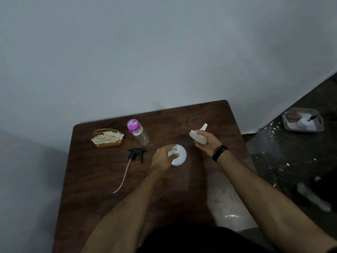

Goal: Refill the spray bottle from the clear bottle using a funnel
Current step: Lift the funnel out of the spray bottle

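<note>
Your left hand [161, 159] is wrapped around the white spray bottle [179, 156], which stands upright on the tabletop [200, 179] near the middle. Its grip is closed on the bottle's shoulder, just beside the open neck [175, 149], and that neck points straight up toward you. The black trigger head [137, 154] with its dip tube is already off and lies flat to the bottle's left.

Your right hand [207, 142] holds the white funnel [198, 135] off the tabletop, to the right of the bottle and a little farther from you. Its grip is clamped around the funnel's wide cone. The spout sticks up and away toward the wall, so the funnel's long axis is tilted well off vertical, with the narrow end facing the wrong way for seating.

That is what the next move turns on, as I judge it: the neck lies to the left of the funnel and nearer you, and the spout has to swing round to point down before it can drop in. Your right hand is the one to do it (the left is busy steadying the bottle).

The clear bottle [139, 133] with the purple cap [132, 124] lies tilted on the tabletop beyond the trigger head, nearer your left hand, cap on. A gold wire holder [107, 138] sits at far left, well apart from the work.
</note>
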The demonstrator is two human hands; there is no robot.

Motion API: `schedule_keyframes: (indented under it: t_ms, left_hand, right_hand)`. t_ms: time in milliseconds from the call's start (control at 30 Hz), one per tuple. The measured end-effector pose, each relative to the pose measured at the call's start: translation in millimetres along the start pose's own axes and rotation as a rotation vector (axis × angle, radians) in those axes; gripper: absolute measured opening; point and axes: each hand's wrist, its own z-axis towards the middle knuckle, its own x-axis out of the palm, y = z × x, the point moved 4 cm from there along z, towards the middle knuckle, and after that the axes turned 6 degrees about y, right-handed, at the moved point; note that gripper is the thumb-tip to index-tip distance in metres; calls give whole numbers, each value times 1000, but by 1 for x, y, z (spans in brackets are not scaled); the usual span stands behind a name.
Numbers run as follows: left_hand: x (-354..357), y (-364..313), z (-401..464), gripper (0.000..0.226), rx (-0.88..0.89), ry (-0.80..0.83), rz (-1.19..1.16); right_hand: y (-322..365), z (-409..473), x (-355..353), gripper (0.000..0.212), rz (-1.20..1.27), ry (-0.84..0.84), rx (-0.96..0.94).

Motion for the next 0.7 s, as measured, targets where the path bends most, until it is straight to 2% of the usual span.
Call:
schedule_keyframes:
  t_ms: [100, 233, 367, 467, 600, 700]
  left_hand:
    - [-2, -1, 7, 37, -27, -51, -15]
    - [-7, -5, 18, 38, -27, -80, -18]
    - [-11, -7, 26, 38, -25, -78, 17]
    - [-11, -7, 30, 39, -29, -70, 39]
    - [-9, -1, 34, 40, -42, -66, 51]
    - [-7, 2, 34, 41, -49, -63, 61]
  right_hand:
    - [15, 18, -7, 52, -161, -114, -81]
    - [31, 39, -17, 53, -397, -219, -244]
    - [39, 57, -16, 79, -725, -315, -350]
    - [47, 66, -8, 80, -939, -336, -391]
    - [47, 80, -7, 73, -1026, -343, -429]
    - [38, 91, -14, 78, -1065, -344, -341]
